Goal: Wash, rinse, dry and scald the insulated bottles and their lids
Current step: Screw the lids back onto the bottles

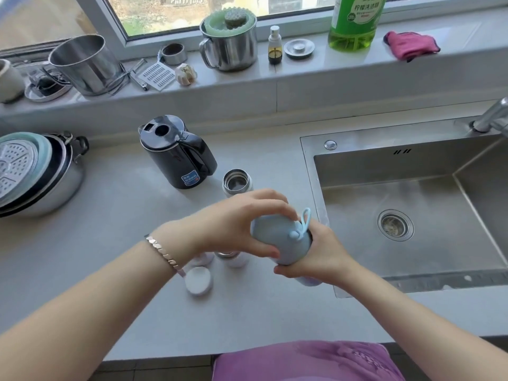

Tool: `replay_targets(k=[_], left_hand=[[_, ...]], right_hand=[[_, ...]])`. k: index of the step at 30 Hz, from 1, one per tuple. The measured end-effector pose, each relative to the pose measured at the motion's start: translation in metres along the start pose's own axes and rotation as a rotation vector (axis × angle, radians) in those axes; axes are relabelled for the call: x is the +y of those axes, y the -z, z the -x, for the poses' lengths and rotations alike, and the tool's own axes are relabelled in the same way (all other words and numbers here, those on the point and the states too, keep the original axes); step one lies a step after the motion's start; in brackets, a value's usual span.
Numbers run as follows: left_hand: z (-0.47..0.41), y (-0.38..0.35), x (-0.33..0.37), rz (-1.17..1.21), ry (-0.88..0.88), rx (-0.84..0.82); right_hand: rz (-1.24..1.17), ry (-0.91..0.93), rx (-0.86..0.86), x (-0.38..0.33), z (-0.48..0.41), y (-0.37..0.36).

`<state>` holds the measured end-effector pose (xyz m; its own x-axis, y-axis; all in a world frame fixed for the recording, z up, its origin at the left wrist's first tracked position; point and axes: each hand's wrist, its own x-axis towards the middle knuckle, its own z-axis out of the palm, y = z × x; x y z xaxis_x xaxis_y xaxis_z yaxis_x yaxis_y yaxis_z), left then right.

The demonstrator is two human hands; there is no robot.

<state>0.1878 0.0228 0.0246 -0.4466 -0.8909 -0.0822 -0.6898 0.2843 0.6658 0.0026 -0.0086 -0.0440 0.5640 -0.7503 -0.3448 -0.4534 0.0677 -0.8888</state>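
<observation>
1. A pale blue insulated bottle (280,240) is held above the counter (123,284) at the sink's (412,188) left rim, tilted, its capped end toward 12 o'clock.
2. The left hand (239,224) clamps the blue lid (270,229), whose carry loop (305,220) sticks up; the right hand (316,257) grips the body at 5 o'clock.
3. An open steel-mouthed bottle (237,182) stands at 11 o'clock, beside a black electric kettle (178,152).
4. At 8 o'clock, partly hidden under the left wrist, sit another open bottle (232,257) and a white lid (198,280).
</observation>
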Motion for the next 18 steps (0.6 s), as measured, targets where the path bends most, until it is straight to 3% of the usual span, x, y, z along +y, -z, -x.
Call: replay_targets(k=[2, 4, 6, 8, 11, 15, 18], left_hand=[[-0.001, -0.004, 0.005, 0.019, 0.059, 0.006], [-0.005, -0.022, 0.017, 0.05, 0.267, 0.147], [-0.014, -0.042, 0.029, 0.168, 0.601, 0.466], [-0.021, -0.052, 0.03, 0.167, 0.66, 0.772], [-0.02, -0.055, 0.019, 0.058, 0.384, 0.886], [-0.015, -0.053, 0.006, -0.025, -0.026, 0.742], [-0.01, -0.051, -0.008, -0.015, -0.163, 0.662]], right_hand=[[-0.005, 0.004, 0.058, 0.0, -0.002, -0.003], [0.079, 0.048, 0.157, 0.0, -0.004, -0.009], [0.138, 0.083, 0.268, -0.002, -0.004, -0.018], [0.146, 0.123, 0.321, -0.005, -0.004, -0.022], [0.175, 0.159, 0.208, -0.009, -0.008, -0.016], [0.073, 0.107, -0.054, -0.001, -0.012, -0.004], [0.048, 0.107, -0.206, 0.004, -0.015, -0.003]])
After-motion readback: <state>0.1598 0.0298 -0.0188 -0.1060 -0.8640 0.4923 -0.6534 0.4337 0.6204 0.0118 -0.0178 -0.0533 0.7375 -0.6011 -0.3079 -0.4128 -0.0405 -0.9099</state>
